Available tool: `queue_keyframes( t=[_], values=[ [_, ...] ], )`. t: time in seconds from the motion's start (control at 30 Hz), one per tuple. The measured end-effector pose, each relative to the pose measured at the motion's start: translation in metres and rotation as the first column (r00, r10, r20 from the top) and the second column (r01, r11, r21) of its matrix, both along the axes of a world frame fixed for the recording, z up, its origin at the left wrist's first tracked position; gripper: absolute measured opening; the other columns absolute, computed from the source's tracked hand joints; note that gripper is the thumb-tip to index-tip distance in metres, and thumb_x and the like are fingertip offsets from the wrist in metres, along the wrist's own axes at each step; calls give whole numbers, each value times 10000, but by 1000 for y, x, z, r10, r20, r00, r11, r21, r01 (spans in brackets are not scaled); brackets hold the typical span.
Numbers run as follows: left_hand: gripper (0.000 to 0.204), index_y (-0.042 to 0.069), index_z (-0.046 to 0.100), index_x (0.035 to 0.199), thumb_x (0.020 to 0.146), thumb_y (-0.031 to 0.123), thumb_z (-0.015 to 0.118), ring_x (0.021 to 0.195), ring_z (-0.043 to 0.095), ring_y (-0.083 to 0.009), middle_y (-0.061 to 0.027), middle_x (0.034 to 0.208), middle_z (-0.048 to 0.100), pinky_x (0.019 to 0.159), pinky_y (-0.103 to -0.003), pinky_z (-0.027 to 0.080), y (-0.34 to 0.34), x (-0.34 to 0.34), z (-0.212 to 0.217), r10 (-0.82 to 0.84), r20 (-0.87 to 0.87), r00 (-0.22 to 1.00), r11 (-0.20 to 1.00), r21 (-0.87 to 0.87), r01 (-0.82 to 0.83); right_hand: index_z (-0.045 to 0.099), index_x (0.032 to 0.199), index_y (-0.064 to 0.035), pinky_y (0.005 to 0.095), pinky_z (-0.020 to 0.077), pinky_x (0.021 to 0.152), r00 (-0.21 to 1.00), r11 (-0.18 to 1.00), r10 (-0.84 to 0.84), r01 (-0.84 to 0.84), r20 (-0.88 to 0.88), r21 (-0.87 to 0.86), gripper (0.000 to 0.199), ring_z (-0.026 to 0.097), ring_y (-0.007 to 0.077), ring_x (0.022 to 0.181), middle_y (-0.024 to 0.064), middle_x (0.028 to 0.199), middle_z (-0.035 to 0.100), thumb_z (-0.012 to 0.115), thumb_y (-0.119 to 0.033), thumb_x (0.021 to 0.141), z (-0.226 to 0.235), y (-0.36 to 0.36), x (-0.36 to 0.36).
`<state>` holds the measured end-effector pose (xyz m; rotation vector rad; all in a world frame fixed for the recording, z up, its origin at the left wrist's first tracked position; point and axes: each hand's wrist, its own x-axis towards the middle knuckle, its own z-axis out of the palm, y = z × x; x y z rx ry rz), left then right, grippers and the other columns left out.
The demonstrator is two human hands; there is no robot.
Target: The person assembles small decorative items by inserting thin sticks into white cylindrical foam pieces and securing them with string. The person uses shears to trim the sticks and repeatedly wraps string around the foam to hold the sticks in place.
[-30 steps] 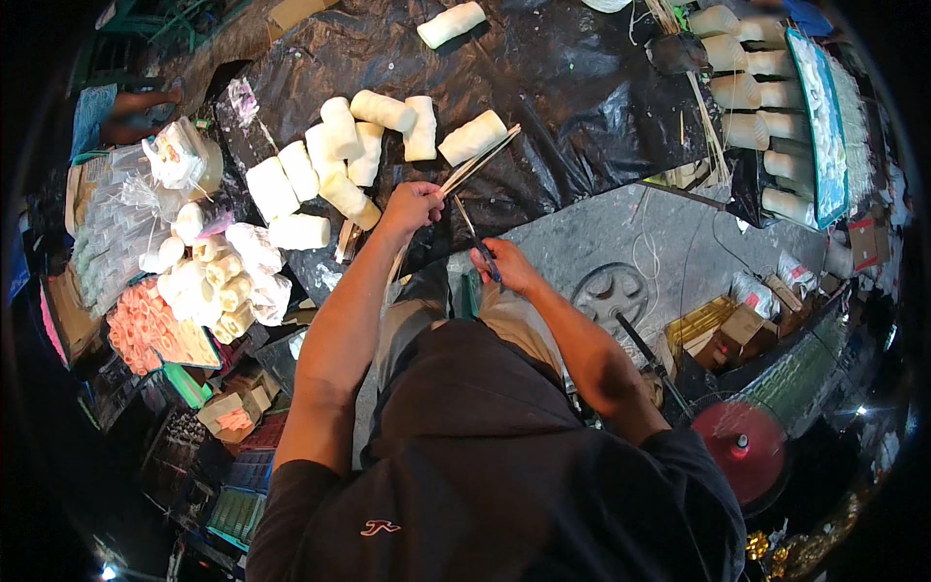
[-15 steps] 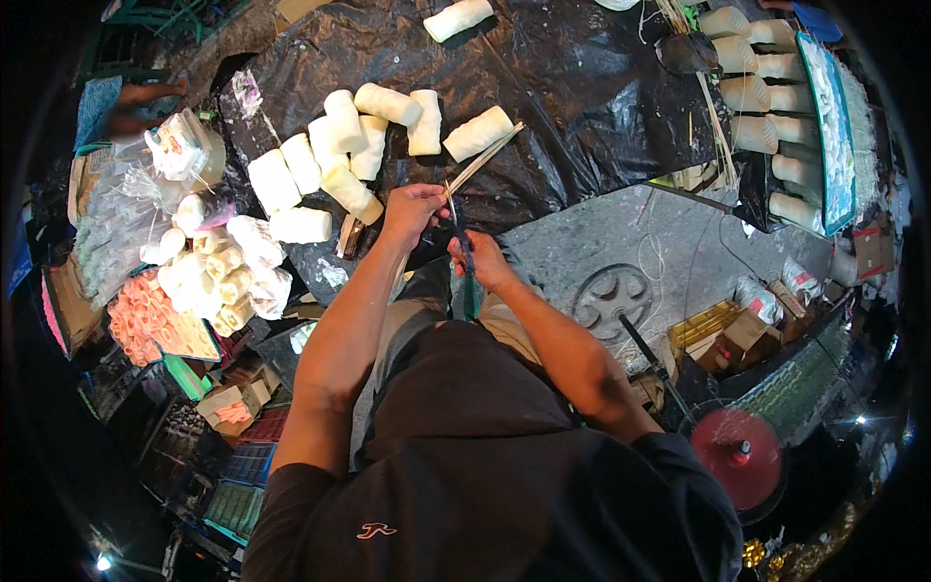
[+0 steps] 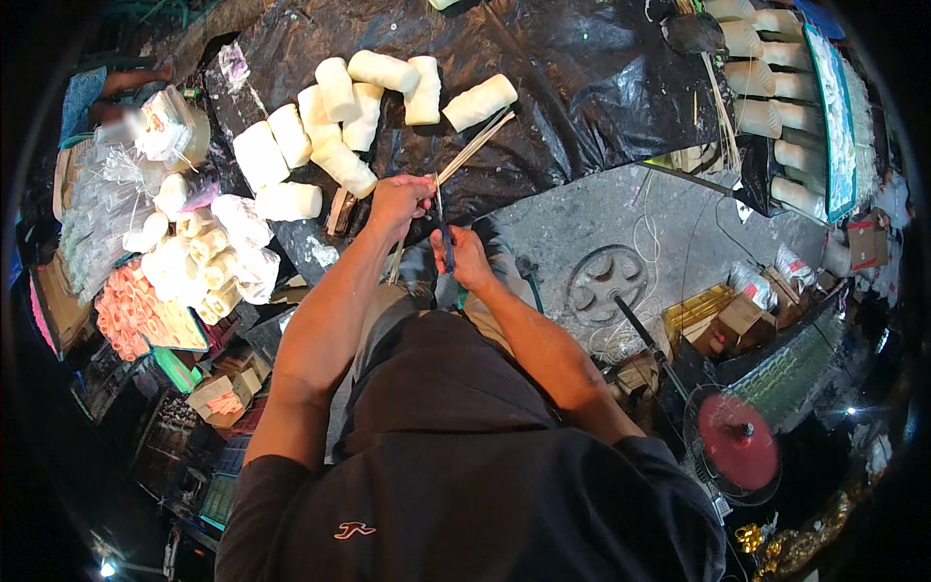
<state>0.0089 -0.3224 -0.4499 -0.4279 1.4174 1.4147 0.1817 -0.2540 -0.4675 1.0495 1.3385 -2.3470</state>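
Thin bamboo sticks (image 3: 472, 150), pale, slanting toward 1 o'clock over the black plastic sheet (image 3: 582, 78); lower ends clenched in left hand (image 3: 398, 202). Right hand (image 3: 464, 257), just at 4 o'clock of the left, grips a dark-handled knife (image 3: 444, 233), blade up against the sticks. White cylindrical rolls (image 3: 339, 126) clustered at 10 o'clock. Red fan (image 3: 734, 453) far at 4 o'clock.

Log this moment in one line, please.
left hand: grips thin sticks | right hand: holds dark knife at sticks | white rolls on black sheet
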Motion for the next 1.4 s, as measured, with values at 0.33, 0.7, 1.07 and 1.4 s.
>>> queue_keyframes(
  t=[0.33, 0.7, 1.07, 1.4],
  values=[
    [113, -30, 668, 962, 849, -41, 663, 608, 562, -119, -81, 805, 667, 488, -234, 381, -4, 6, -1, -26, -28, 999, 1000, 15, 26, 578, 790, -46, 245, 404, 435, 996, 997, -70, 71, -60, 3, 527, 502, 97, 466, 18, 646, 554, 671, -549, 913, 3, 0, -1],
    [115, -26, 677, 941, 827, -41, 672, 608, 559, -111, -74, 790, 664, 494, -236, 380, -6, 2, -4, -123, -61, 991, 992, -4, 123, 594, 804, -43, 255, 409, 417, 993, 994, -107, 106, -50, -32, 478, 500, 105, 453, 17, 629, 548, 687, -498, 920, -11, -10, 6],
    [156, -30, 687, 989, 833, -26, 687, 610, 553, -95, -48, 786, 662, 511, -230, 384, -5, 14, -7, -70, -129, 989, 997, 17, 73, 605, 806, -30, 263, 412, 405, 981, 975, -195, 193, -15, -108, 496, 500, 115, 449, 31, 619, 550, 700, -506, 906, -11, -15, 2],
    [130, -18, 693, 974, 844, -19, 690, 608, 556, -90, -40, 775, 662, 513, -226, 397, -8, 7, -8, -136, -87, 987, 990, 30, 139, 582, 719, -16, 254, 392, 392, 979, 971, -202, 198, -15, -131, 587, 494, 107, 418, 24, 573, 548, 747, -566, 841, -10, -15, 7]
  ],
)
